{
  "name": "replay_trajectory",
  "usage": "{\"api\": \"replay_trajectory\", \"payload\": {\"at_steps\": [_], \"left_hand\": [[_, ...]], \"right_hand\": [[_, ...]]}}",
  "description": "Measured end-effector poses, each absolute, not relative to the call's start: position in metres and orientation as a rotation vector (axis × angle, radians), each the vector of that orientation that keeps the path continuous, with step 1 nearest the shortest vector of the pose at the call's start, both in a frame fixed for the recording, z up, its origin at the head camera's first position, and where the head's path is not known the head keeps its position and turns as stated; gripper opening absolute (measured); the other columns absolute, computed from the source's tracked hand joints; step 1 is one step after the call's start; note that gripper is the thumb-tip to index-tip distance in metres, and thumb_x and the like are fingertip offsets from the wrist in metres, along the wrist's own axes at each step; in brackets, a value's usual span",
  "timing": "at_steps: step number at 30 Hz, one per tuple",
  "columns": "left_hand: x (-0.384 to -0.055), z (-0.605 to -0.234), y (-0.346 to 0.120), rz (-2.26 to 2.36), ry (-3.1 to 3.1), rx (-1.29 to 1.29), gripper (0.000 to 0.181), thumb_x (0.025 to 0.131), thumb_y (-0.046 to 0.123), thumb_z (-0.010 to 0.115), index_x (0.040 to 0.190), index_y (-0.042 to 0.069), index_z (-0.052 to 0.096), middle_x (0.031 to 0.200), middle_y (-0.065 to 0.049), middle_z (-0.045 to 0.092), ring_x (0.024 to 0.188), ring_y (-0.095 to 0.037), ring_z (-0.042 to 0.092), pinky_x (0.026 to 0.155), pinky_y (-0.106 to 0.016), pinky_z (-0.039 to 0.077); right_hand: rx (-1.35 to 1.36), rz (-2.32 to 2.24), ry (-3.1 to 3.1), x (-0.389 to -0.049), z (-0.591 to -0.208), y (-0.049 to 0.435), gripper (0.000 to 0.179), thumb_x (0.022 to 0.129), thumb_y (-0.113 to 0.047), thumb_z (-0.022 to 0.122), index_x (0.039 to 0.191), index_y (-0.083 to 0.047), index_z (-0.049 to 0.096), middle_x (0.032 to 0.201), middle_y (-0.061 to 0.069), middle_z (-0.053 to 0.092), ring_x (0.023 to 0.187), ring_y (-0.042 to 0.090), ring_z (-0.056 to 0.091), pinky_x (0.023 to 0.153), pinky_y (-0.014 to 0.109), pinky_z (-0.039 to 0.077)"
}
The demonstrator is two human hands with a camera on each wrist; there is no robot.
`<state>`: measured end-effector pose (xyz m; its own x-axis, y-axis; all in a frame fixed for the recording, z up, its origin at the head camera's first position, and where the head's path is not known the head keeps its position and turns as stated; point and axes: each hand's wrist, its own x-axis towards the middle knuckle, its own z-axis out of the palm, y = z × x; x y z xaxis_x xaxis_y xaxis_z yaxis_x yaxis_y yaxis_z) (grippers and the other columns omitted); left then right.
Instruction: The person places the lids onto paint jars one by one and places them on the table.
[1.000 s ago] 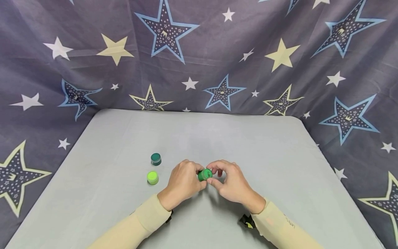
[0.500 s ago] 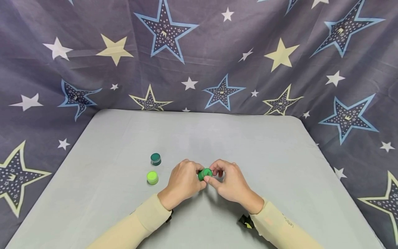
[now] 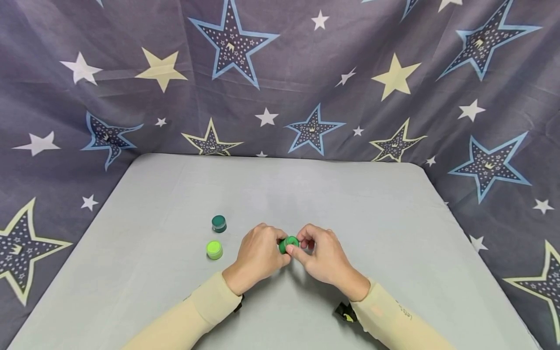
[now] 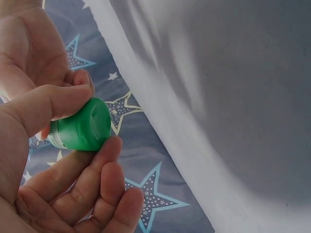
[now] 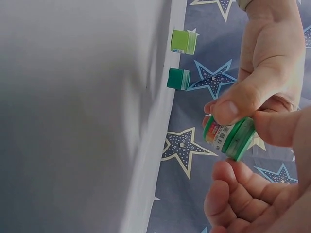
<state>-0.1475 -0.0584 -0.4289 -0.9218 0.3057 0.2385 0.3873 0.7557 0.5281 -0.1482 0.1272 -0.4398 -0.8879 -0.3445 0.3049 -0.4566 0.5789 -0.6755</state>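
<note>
A small green jar (image 3: 283,246) with a clear-rimmed screw lid (image 5: 241,139) and a printed label is held above the table between both hands. My left hand (image 3: 261,252) grips its body between thumb and fingers, with the base showing in the left wrist view as a smooth green end (image 4: 100,122). My right hand (image 3: 328,257) pinches the lid, thumb on the near side and forefinger on the far side; its other fingers are loosely bent. To the left stand a dark teal jar (image 3: 219,223) and a lime green jar (image 3: 214,249), both capped and upright.
The table (image 3: 363,204) has a pale grey cover. Behind it and at the sides hangs a dark cloth (image 3: 280,92) printed with stars. Dark straps with a yellow-green patch (image 3: 347,312) show under the right sleeve.
My right thumb has shifted left across the lid and the right forefinger has moved slightly right around its rim. The left hand and the two standing jars stay put.
</note>
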Motion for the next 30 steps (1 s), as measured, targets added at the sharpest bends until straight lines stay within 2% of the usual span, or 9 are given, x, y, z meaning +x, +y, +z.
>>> {"api": "replay_trajectory", "payload": {"at_steps": [10, 20, 30], "left_hand": [[-0.147, -0.429, -0.059, -0.886, -2.809, -0.559, 0.015, 0.074, 0.017, 0.092, 0.08, 0.018, 0.079, 0.072, 0.009, 0.068, 0.071, -0.012, 0.051, 0.058, -0.026, 0.042], [-0.148, -0.432, -0.062, -0.875, -2.821, -0.54, 0.019, 0.072, 0.016, 0.093, 0.086, 0.015, 0.079, 0.078, 0.007, 0.07, 0.072, -0.013, 0.054, 0.06, -0.028, 0.045], [-0.152, -0.435, -0.072, -0.85, -2.854, -0.483, 0.023, 0.073, 0.015, 0.088, 0.092, 0.013, 0.076, 0.077, 0.005, 0.065, 0.072, -0.014, 0.054, 0.061, -0.032, 0.047]], "right_hand": [[0.665, 1.204, -2.678, -0.148, -0.44, 0.127, 0.02, 0.088, -0.023, 0.083, 0.085, -0.016, 0.064, 0.075, -0.01, 0.058, 0.063, 0.011, 0.054, 0.06, 0.025, 0.046], [0.689, 1.199, -2.66, -0.149, -0.439, 0.128, 0.022, 0.087, -0.027, 0.085, 0.09, -0.012, 0.069, 0.076, -0.006, 0.06, 0.064, 0.016, 0.056, 0.059, 0.026, 0.046], [0.64, 1.186, -2.651, -0.151, -0.438, 0.131, 0.022, 0.086, -0.032, 0.084, 0.091, -0.018, 0.068, 0.075, -0.004, 0.06, 0.065, 0.023, 0.058, 0.06, 0.026, 0.045]]}}
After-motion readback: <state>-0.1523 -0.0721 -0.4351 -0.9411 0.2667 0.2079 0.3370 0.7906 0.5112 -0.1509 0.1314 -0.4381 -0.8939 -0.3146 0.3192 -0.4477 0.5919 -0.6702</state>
